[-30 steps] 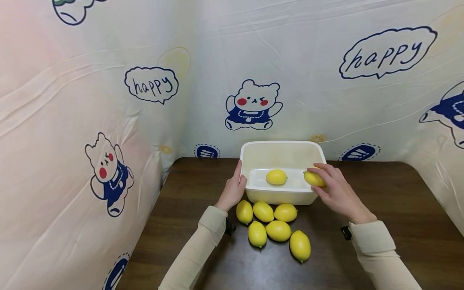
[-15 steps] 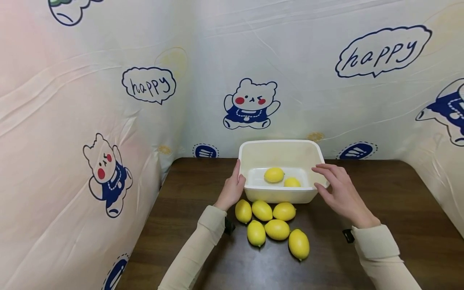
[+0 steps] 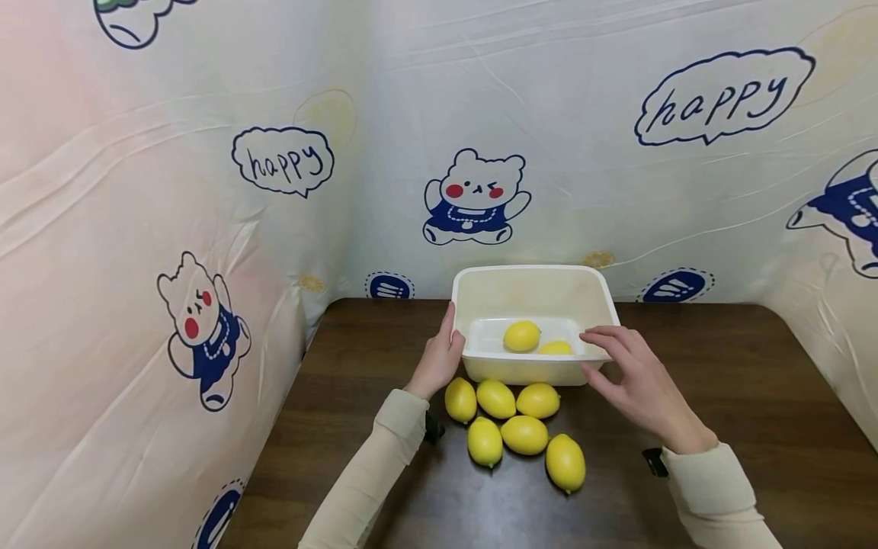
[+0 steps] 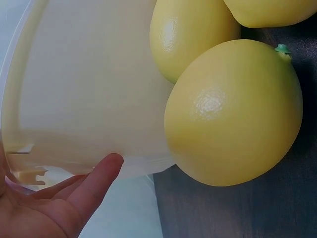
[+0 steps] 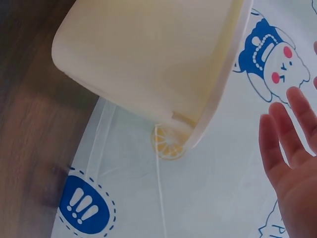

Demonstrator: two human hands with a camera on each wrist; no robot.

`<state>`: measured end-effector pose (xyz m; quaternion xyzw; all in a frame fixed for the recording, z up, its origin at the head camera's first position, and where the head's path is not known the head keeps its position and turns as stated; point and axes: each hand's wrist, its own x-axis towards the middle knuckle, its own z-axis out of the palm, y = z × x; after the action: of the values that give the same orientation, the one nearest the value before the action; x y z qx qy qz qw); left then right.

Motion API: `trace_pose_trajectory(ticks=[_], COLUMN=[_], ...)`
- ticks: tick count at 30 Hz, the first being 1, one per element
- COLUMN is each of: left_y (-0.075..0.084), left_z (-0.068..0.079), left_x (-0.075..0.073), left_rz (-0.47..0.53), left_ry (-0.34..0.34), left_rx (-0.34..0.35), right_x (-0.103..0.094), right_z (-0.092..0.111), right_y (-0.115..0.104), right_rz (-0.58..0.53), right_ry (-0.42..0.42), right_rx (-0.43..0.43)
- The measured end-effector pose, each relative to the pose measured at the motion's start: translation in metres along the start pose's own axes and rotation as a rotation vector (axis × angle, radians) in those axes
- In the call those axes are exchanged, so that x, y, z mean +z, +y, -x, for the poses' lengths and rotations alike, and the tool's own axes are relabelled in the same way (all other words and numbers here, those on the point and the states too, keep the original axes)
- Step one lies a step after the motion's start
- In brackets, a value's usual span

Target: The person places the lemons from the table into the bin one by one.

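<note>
A white plastic bin [image 3: 531,370] stands on the table with two lemons inside. One lemon [image 3: 522,335] shows almost whole; the other lemon [image 3: 556,348] is partly hidden by the front wall. My left hand [image 3: 436,357] holds the bin at its left side, thumb toward the front corner. The left wrist view shows that thumb [image 4: 96,191] against the wall. My right hand [image 3: 634,375] is at the bin's right front corner, fingers apart and holding nothing, fingertips overlapping the rim. In the right wrist view, the right hand's fingers [image 5: 272,144] are loosely extended beside the bin.
Several lemons lie on the table in front of the bin, including one lemon [image 3: 565,463] nearest me and another lemon [image 4: 233,114] close to the left hand. Behind the dark wooden table [image 3: 741,381] hangs a printed cloth [image 3: 583,152].
The lemon that was in my right hand now lies in the bin. The right hand let go, then moved slightly left and down. The left hand stays at the bin's side.
</note>
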<state>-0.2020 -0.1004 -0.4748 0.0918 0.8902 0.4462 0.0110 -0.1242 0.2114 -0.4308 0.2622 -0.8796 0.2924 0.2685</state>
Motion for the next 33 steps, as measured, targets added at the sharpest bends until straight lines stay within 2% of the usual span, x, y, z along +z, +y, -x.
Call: trace_pose_trajectory(ticks=[5, 14, 24, 30, 33], left_y=[0.000, 0.000, 0.000, 0.000, -0.001], left_z=[0.000, -0.001, 0.000, 0.000, 0.000], left_x=[0.001, 0.001, 0.002, 0.001, 0.001], left_rz=[0.011, 0.024, 0.027, 0.021, 0.021], left_ry=[0.002, -0.005, 0.005, 0.014, 0.014], left_rx=[0.001, -0.012, -0.002, -0.004, 0.007], right_x=[0.000, 0.001, 0.016, 0.027, 0.033], right_z=[0.004, 0.011, 0.030, 0.045, 0.054], right_y=[-0.005, -0.009, -0.010, -0.013, -0.016], right_rz=[-0.017, -0.066, -0.105, -0.090, -0.056], right_ry=[-0.006, -0.053, -0.100, -0.164, -0.218], right_rx=[-0.029, -0.014, -0.062, -0.031, 0.021])
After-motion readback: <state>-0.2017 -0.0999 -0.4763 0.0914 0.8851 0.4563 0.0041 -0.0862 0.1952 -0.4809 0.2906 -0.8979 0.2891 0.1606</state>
